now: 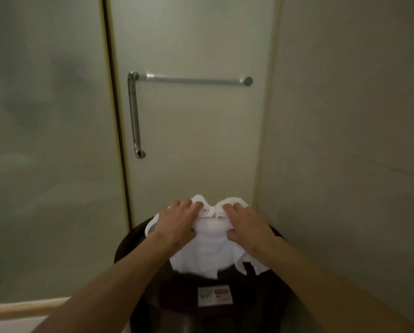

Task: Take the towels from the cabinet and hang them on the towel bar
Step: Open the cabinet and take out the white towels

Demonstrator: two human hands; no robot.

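On the dark bin [172, 304], the towel [208, 239] lies bunched, pinched by left grip [177, 222] and right grip [246, 224]; the bar [194, 80] runs crosswise above and ahead, about equally near both.

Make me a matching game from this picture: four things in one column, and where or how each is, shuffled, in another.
Things: 1 towel; 2 towel bar; 3 dark bin; 4 label.
States: A bare, on the door; B red and white, on the bin's front; C bunched, gripped by left hand and right hand; D under the towel.
Pairs: 1-C, 2-A, 3-D, 4-B.
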